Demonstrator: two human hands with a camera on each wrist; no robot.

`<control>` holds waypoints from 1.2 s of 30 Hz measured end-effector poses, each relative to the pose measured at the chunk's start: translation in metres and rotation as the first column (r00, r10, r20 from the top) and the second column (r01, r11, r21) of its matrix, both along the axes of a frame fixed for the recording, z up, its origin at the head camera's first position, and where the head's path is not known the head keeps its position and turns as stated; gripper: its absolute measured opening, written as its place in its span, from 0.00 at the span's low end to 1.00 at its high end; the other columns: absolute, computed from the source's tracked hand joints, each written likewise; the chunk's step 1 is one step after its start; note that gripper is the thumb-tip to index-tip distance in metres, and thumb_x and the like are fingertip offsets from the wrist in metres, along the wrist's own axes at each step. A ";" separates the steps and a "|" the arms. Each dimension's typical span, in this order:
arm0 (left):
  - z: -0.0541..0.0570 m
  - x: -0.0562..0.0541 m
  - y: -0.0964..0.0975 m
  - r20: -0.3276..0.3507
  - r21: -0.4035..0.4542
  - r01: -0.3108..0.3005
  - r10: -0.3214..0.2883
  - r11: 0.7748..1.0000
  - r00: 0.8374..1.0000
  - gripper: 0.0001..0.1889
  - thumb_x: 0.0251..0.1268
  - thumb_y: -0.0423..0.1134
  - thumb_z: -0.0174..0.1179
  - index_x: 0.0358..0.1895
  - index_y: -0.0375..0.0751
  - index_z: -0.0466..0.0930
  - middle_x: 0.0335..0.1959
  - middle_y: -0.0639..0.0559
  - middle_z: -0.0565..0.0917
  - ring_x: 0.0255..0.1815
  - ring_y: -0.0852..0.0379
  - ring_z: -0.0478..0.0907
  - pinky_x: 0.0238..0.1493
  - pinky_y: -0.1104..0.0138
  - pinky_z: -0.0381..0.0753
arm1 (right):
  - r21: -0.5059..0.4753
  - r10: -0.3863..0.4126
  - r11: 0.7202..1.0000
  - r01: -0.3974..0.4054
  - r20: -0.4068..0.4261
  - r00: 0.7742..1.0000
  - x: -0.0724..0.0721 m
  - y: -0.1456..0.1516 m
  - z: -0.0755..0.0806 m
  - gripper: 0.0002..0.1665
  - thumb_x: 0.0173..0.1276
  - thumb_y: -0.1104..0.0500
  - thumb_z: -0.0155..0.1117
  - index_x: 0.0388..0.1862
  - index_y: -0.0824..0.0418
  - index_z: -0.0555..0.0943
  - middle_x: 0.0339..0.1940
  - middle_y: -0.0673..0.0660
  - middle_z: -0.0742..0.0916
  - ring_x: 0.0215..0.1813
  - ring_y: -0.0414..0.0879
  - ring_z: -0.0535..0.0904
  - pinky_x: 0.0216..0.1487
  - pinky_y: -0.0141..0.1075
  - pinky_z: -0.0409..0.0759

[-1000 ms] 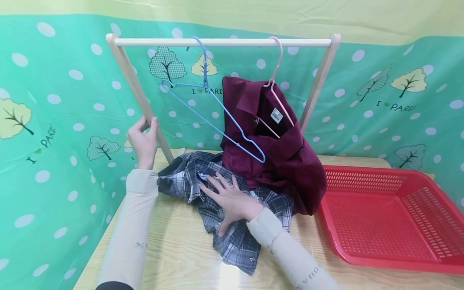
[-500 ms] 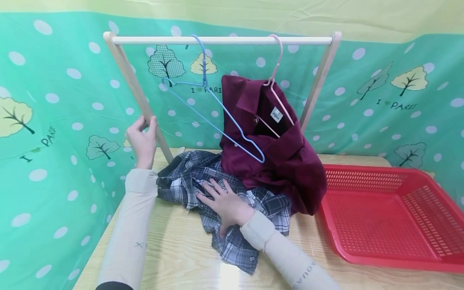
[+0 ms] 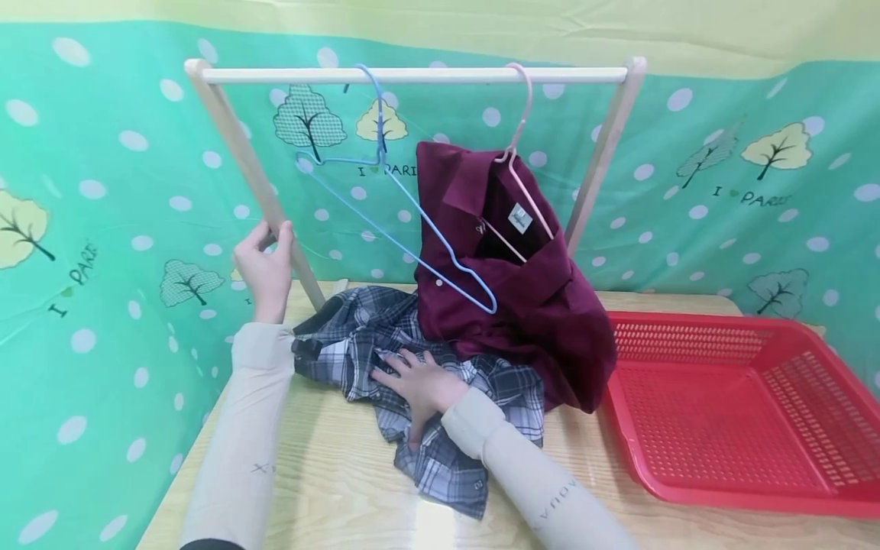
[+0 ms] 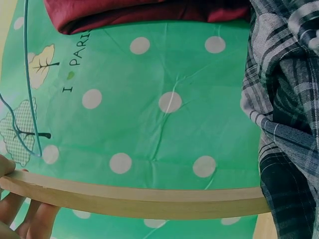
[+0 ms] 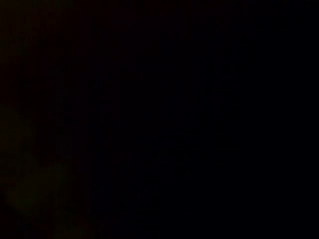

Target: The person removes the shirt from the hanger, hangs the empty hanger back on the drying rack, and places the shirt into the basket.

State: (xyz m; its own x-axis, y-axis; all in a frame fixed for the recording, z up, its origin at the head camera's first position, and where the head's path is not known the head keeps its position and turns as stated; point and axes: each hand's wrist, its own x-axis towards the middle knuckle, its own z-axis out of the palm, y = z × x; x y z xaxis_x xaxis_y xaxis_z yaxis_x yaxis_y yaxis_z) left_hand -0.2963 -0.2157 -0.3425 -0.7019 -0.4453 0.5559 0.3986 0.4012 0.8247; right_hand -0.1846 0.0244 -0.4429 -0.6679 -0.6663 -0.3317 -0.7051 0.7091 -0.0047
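My left hand [image 3: 264, 267] grips the left wooden post [image 3: 241, 156] of the clothes rack, thumb and fingers around it; the left wrist view shows the fingers [image 4: 42, 219] at the post. With fingers spread, my right hand [image 3: 421, 388] rests on a crumpled grey-and-black plaid shirt [image 3: 447, 473] lying on the table at the rack's foot. A bare blue hanger [image 3: 419, 210] hangs tilted from the rack's rail [image 3: 440, 75]. To its right, a pink hanger [image 3: 525, 191] sits partly inside a maroon shirt [image 3: 447, 237], whose lower part slumps onto the table. The right wrist view is almost black.
A red perforated plastic basket [image 3: 729, 496] stands on the wooden table [image 3: 330, 473] at the right, against the maroon shirt's edge. Behind the rack hangs a green polka-dot curtain [image 3: 89, 328] printed with trees, which also runs down the left side.
The left post of the rack has shifted a little to the left with my left hand on it. My right hand has slid slightly left over the plaid shirt.
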 end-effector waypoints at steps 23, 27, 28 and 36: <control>-0.002 -0.007 -0.002 0.014 0.011 -0.002 0.002 1.000 1.000 0.11 0.67 0.45 0.65 0.46 0.46 0.89 0.43 0.48 0.90 0.47 0.61 0.85 0.54 0.67 0.85 | -0.113 0.087 0.986 -0.119 -0.258 0.962 -0.006 -0.011 -0.004 0.38 0.47 0.48 0.83 0.60 0.36 0.81 0.58 0.49 0.84 0.56 0.48 0.80 0.56 0.38 0.83; -0.001 -0.008 -0.002 0.012 0.009 0.004 -0.004 1.000 1.000 0.11 0.67 0.45 0.65 0.45 0.46 0.89 0.43 0.48 0.90 0.47 0.61 0.85 0.53 0.67 0.85 | -0.118 0.110 0.981 -0.154 -0.314 0.943 -0.004 -0.012 -0.003 0.34 0.49 0.52 0.82 0.57 0.36 0.83 0.54 0.47 0.86 0.51 0.46 0.82 0.51 0.36 0.84; -0.001 -0.008 -0.002 0.010 0.008 0.003 -0.003 1.000 1.000 0.11 0.67 0.46 0.65 0.45 0.46 0.89 0.43 0.48 0.90 0.47 0.61 0.85 0.53 0.67 0.85 | -0.117 0.112 0.981 -0.158 -0.325 0.939 -0.002 -0.012 -0.003 0.33 0.50 0.53 0.82 0.57 0.37 0.83 0.52 0.47 0.87 0.50 0.45 0.82 0.50 0.36 0.85; -0.001 -0.005 -0.002 -0.004 0.012 0.008 -0.008 1.000 1.000 0.11 0.67 0.45 0.65 0.43 0.44 0.89 0.42 0.49 0.90 0.47 0.61 0.85 0.53 0.68 0.85 | -0.147 0.003 0.987 -0.069 -0.408 0.913 0.007 -0.013 0.000 0.44 0.41 0.40 0.83 0.59 0.47 0.79 0.56 0.51 0.81 0.56 0.48 0.77 0.48 0.45 0.83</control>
